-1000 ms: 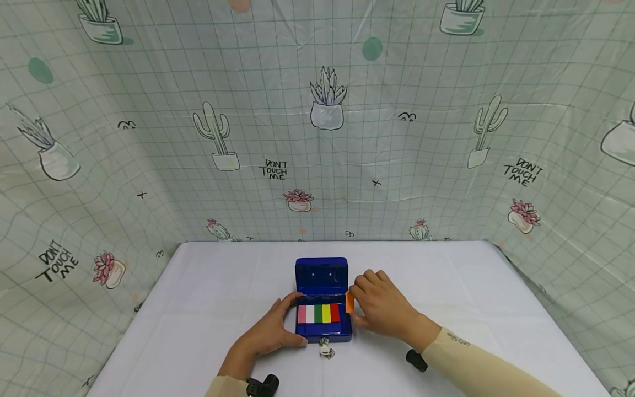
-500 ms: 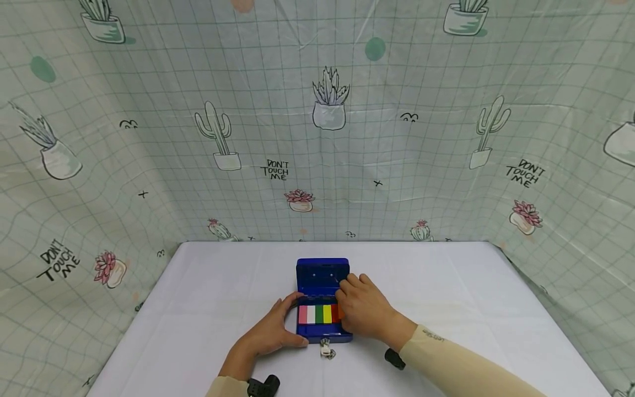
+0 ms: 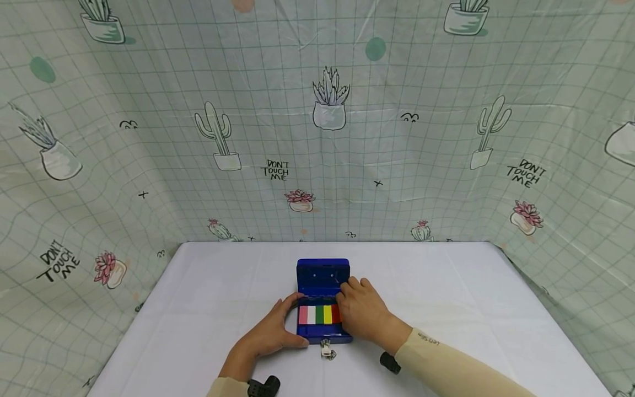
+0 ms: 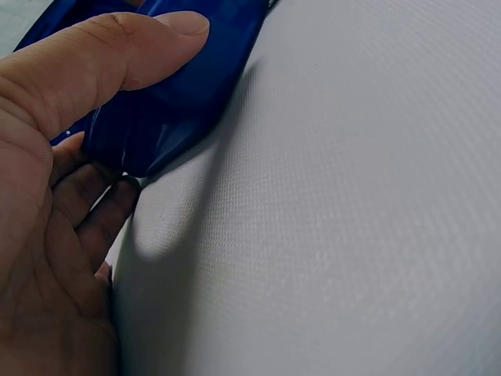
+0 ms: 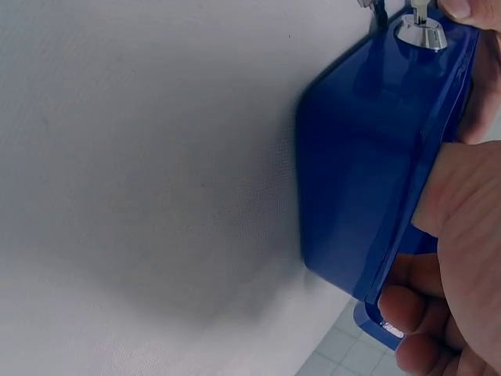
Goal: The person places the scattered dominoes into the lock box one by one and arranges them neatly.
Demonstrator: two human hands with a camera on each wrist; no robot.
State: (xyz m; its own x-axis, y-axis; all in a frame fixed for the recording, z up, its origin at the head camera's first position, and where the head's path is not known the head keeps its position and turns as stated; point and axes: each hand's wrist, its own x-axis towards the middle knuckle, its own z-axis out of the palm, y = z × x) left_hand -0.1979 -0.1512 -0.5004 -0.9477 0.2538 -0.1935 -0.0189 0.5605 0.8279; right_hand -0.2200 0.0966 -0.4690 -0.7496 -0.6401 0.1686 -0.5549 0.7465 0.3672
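A small blue cash box [image 3: 315, 332] stands on the table with its lid [image 3: 323, 278] raised. Inside lies a row of coloured blocks: pink, white, green [image 3: 319, 315], yellow and red [image 3: 335, 314]. My left hand [image 3: 270, 331] grips the box's left side, thumb [image 4: 149, 47] near the front corner and fingers at the back. At the right end my right hand [image 3: 364, 311] reaches over the wall, pinching an orange block [image 3: 340, 314] beside the red one; only a sliver of it shows. In the right wrist view, the thumb dips inside the box [image 5: 360, 164].
A key with a small bunch of keys [image 3: 327, 350] hangs from the lock [image 5: 421, 33] at the box's front. White cloth covers the table [image 3: 223, 275]. Behind it hangs a cactus-print curtain [image 3: 347, 165].
My right hand has moved left from beside the box into its right end, bringing the orange block next to the red one. The left hand has kept its grip.
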